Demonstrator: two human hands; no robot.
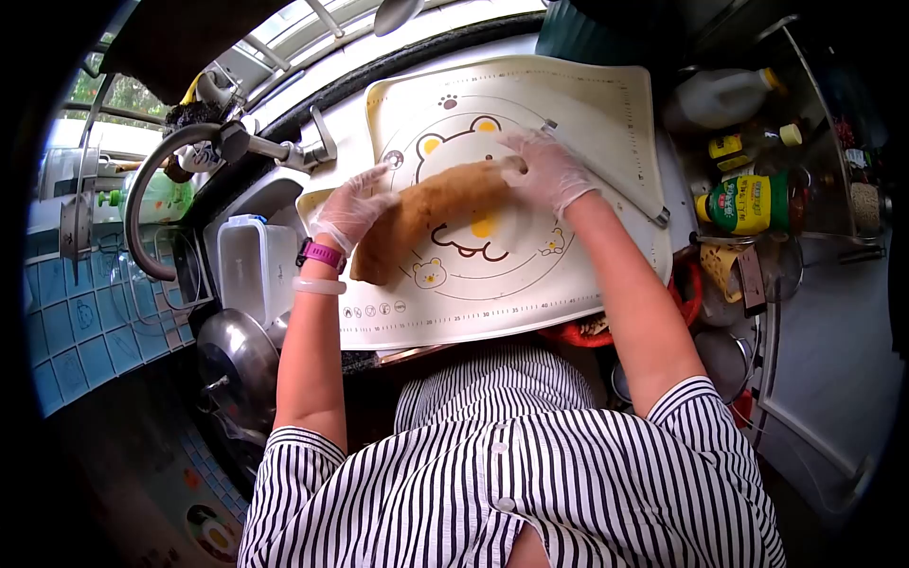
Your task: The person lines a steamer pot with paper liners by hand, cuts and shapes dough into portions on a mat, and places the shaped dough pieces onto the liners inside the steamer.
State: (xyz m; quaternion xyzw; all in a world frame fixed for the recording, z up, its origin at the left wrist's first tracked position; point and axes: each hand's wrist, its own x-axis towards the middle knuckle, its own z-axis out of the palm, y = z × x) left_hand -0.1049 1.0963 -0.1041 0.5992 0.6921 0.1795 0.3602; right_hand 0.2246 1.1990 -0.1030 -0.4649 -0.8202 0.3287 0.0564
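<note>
A long brown dough log, slightly curved, lies slantwise over a cream baking mat printed with a bear. Clear plastic gloves cover both of my hands. My left hand grips the log's near-left side, fingers curved against it, with the thick lower end sticking out below. At the upper right end, my right hand is closed around the log's tip, partly hiding it. Just right of that hand a rolling pin rests slantwise on the mat, partly covered by my wrist.
Left of the mat are a sink faucet, a clear plastic container and a metal pot lid. Bottles, including a yellow-and-green one, stand on the right. A red basket shows under the mat's near edge.
</note>
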